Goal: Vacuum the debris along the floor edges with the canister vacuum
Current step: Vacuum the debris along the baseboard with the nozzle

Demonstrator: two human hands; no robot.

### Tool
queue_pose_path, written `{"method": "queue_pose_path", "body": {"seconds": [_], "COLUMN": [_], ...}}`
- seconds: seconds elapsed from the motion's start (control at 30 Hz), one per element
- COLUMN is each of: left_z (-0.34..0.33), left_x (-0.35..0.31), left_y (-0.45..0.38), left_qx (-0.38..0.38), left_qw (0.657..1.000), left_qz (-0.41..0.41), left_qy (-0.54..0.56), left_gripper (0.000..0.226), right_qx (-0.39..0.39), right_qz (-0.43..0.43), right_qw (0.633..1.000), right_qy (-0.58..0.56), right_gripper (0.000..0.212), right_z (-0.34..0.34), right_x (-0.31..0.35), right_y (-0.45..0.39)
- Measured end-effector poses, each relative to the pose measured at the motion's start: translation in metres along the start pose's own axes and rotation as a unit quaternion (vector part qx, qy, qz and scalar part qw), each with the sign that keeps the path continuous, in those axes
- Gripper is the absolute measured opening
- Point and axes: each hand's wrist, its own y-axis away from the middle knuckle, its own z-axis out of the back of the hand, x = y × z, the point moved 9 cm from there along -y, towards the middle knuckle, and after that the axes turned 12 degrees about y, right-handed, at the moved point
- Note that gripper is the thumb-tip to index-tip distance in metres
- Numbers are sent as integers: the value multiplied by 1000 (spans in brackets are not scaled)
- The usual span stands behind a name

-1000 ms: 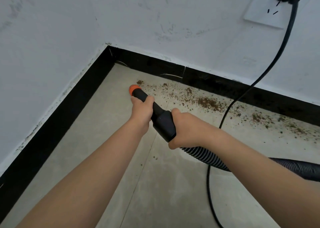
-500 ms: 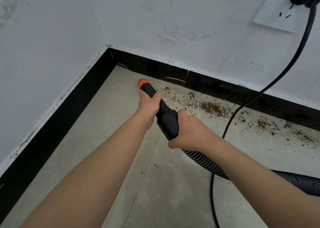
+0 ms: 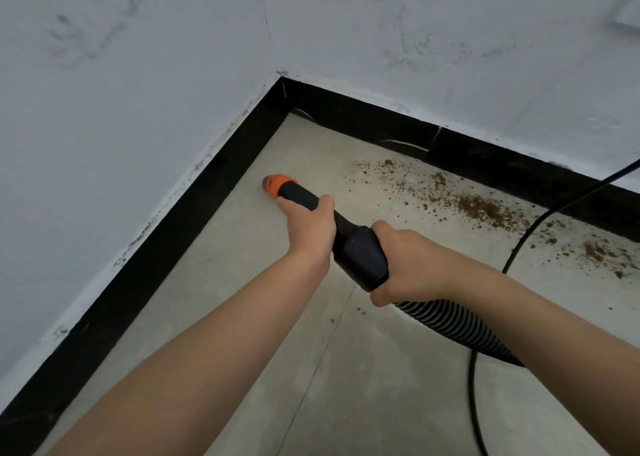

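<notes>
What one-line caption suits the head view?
Both hands, left hand and right hand, grip the vacuum nozzle near brown debris.

Baseboard (image 3: 194, 213) blocks left; cord (image 3: 519, 248) crosses right.

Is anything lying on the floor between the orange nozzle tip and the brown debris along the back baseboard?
Nothing visible: bare floor separates the nozzle tip from the debris. The power cord crosses farther right, beyond the thickest patch.

walls (image 3: 173, 75): scuffed white | skirting (image 3: 194, 206): black | floor (image 3: 381, 386): grey, perhaps concrete
</notes>
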Motion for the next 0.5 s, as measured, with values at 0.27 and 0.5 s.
{"method": "queue_pose_path", "body": {"seconds": [0.27,0.5], "left_z": [56,61], "left_x": [-4,7], "left_y": [5,23], "left_qx": [-71,-73], "left_qw": [997,994], "left_qz": [0,35], "left_qy": [43,72], "left_gripper": [64,67], "right_qx": [26,62], "right_qz": [49,60], "right_qw": [998,992], "right_qy": [37,87], "right_gripper": [55,53], "right_z": [-12,-12], "right_x": [45,51], "right_y": [-12,6]}}
